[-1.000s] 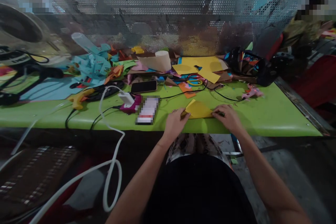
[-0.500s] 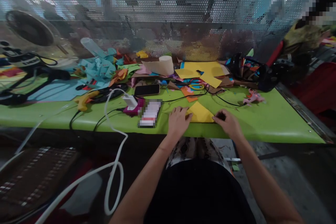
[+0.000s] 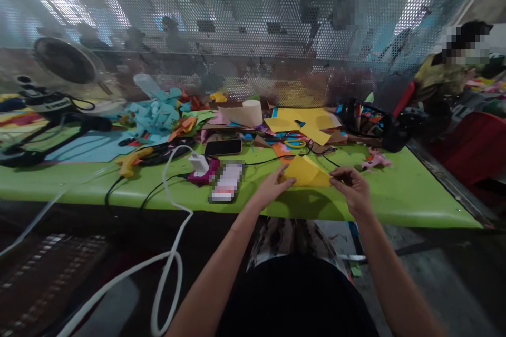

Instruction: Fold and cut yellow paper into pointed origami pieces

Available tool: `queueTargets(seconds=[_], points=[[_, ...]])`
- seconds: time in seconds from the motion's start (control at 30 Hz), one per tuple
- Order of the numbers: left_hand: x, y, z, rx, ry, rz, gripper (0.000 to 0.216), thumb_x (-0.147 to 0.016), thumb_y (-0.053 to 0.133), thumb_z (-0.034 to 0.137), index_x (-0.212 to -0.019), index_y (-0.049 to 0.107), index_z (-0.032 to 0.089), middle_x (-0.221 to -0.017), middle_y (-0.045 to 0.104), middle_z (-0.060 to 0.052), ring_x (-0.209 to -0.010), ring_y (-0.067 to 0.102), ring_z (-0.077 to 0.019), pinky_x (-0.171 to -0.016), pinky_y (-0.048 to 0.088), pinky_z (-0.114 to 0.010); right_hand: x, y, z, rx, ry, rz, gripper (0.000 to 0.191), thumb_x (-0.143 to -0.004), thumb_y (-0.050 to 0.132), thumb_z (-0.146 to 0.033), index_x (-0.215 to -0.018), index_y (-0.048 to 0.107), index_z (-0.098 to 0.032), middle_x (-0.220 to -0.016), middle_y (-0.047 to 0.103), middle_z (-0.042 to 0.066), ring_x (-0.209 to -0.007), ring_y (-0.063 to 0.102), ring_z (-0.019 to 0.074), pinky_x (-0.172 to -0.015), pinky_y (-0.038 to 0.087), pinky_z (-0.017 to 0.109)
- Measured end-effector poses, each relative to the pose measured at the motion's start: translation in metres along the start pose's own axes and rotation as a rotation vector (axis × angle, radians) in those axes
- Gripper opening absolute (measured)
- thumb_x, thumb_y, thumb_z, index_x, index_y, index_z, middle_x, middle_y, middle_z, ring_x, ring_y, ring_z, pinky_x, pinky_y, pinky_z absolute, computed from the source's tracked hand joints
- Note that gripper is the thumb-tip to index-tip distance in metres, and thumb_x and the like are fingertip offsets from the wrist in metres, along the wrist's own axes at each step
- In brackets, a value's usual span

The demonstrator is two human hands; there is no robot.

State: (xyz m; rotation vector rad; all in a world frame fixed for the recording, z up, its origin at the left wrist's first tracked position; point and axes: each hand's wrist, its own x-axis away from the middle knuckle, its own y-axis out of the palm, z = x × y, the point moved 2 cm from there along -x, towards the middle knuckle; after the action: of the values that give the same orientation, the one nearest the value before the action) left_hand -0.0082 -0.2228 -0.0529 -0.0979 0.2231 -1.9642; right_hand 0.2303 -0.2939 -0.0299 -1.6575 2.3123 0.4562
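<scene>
A folded yellow paper [image 3: 305, 172] is held just above the green table [image 3: 407, 195] near its front edge. My left hand [image 3: 271, 190] pinches the paper's left corner, fingers closed on it. My right hand [image 3: 353, 189] grips the right corner, fingers curled. The paper tilts up at the back, casting a shadow on the table beneath it.
A phone [image 3: 223, 147], a white charger [image 3: 198, 162] with a thick white cable [image 3: 169, 253], a yellow glue gun [image 3: 130, 160], a pink glue gun [image 3: 375, 159], scissors [image 3: 293, 142], paper scraps [image 3: 158, 113], a black basket [image 3: 371, 118] and a fan [image 3: 65, 60] crowd the table. A perforated screen stands behind.
The yellow paper was pressed flat on the table; now both hands have lifted it slightly and hold it by its corners. The camera has tilted up.
</scene>
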Motion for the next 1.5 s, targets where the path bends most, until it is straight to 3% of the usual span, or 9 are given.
queueTargets(seconds=[0.13,0.27,0.4,0.5,0.67,0.87,1.2,1.5], points=[[-0.002,0.005,0.01,0.22,-0.047,-0.08,0.09,-0.066,0.08,0.051,-0.142,0.047,0.015,-0.133,0.061,-0.015,-0.12,0.059,-0.0301,-0.103,0.044,-0.042,-0.006,0.0,-0.007,-0.061,-0.006,0.014,0.025,-0.063,0.085,-0.029,-0.083,0.07,-0.026,-0.083,0.069,0.0,-0.078,0.061,0.0167,-0.068,0.05,0.029],[-0.002,0.007,0.022,0.342,-0.031,-0.073,0.073,-0.058,0.086,0.04,-0.122,0.063,0.016,-0.123,0.068,-0.011,-0.109,0.065,-0.0254,-0.097,0.047,-0.036,-0.012,-0.001,-0.007,-0.077,-0.008,0.009,0.025,-0.064,0.085,-0.027,-0.085,0.07,-0.025,-0.084,0.069,0.0,-0.077,0.061,0.0163,-0.069,0.05,0.029],[-0.004,0.011,0.023,0.352,-0.043,0.052,0.054,-0.053,0.087,0.036,-0.098,0.07,0.013,-0.096,0.075,-0.008,-0.085,0.068,-0.0214,-0.077,0.052,-0.03,-0.017,0.003,-0.001,-0.194,0.002,0.071,0.036,-0.068,0.082,-0.032,-0.101,0.069,-0.027,-0.097,0.07,0.002,-0.089,0.063,0.0179,-0.076,0.05,0.03],[-0.006,0.018,0.02,0.339,0.001,0.19,0.046,-0.056,0.084,0.036,-0.094,0.068,0.014,-0.091,0.075,-0.005,-0.079,0.067,-0.0188,-0.071,0.051,-0.027,-0.017,0.012,0.009,-0.326,0.07,0.104,0.046,-0.067,0.081,-0.04,-0.11,0.066,-0.031,-0.107,0.07,0.001,-0.096,0.064,0.0187,-0.081,0.05,0.032],[-0.006,0.035,0.016,0.335,0.032,0.225,0.043,-0.06,0.081,0.039,-0.093,0.067,0.015,-0.092,0.075,-0.006,-0.084,0.068,-0.0206,-0.076,0.052,-0.03,-0.008,0.036,0.028,-0.263,0.26,-0.009,0.043,-0.053,0.088,-0.041,-0.09,0.071,-0.026,-0.09,0.074,0.001,-0.078,0.066,0.0194,-0.069,0.051,0.031],[-0.001,0.046,0.015,0.315,0.017,0.115,0.045,-0.056,0.085,0.036,-0.093,0.069,0.015,-0.097,0.076,-0.008,-0.088,0.07,-0.0238,-0.08,0.054,-0.033,-0.002,0.038,0.038,-0.22,0.295,0.042,0.037,-0.051,0.088,-0.046,-0.072,0.07,-0.021,-0.065,0.07,0.0,-0.053,0.057,0.0148,-0.055,0.048,0.03],[0.002,0.047,0.007,0.29,0.007,0.08,0.044,-0.062,0.081,0.044,-0.093,0.07,0.014,-0.093,0.076,-0.007,-0.083,0.07,-0.021,-0.081,0.053,-0.031,0.0,0.038,0.036,-0.231,0.282,0.091,0.033,-0.052,0.087,-0.045,-0.07,0.072,-0.021,-0.067,0.069,0.001,-0.056,0.056,0.0147,-0.055,0.047,0.029],[0.002,0.047,0.008,0.301,-0.018,0.096,0.047,-0.055,0.083,0.048,-0.087,0.07,0.015,-0.082,0.076,-0.005,-0.067,0.066,-0.0176,-0.067,0.054,-0.029,-0.002,0.032,0.036,-0.286,0.24,0.243,0.033,-0.056,0.085,-0.045,-0.072,0.07,-0.021,-0.069,0.067,-0.001,-0.059,0.053,0.0134,-0.055,0.045,0.028]])
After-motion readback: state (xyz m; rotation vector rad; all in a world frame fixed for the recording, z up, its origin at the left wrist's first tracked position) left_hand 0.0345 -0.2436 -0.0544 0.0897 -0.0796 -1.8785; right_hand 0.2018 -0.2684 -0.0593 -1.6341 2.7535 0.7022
